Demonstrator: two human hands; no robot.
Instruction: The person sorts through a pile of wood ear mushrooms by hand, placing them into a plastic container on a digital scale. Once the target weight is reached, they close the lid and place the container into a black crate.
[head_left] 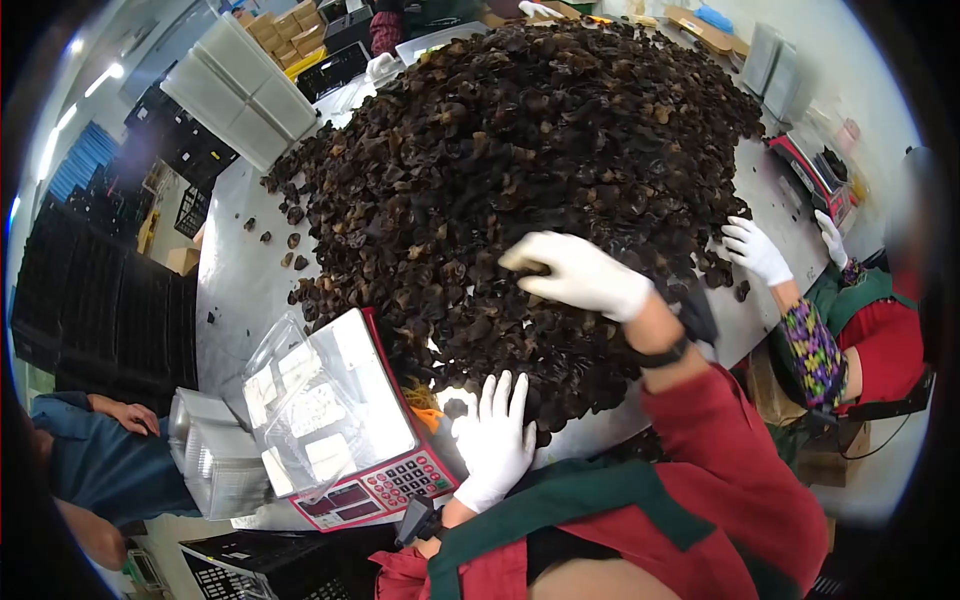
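A large heap of dark brown wood ear mushrooms [520, 150] covers most of the metal table. My right hand [585, 275], in a white glove, reaches over the front of the heap. Its fingers curve and the thumb stands apart from them, with nothing visible held. My left hand [495, 435], also gloved in white, lies with fingers spread at the heap's near edge, beside the scale. That red and white digital scale [400, 480] carries a clear plastic container [300, 400] on its shiny plate. Something orange [428, 418] shows between the scale and my left hand.
Stacked clear plastic trays [215, 455] stand left of the scale, near a person in a blue sleeve [110, 455]. Taller tray stacks [245, 95] stand at the back left. On the right, a co-worker's gloved hand [757, 250] touches the heap's edge, near another scale [815, 170].
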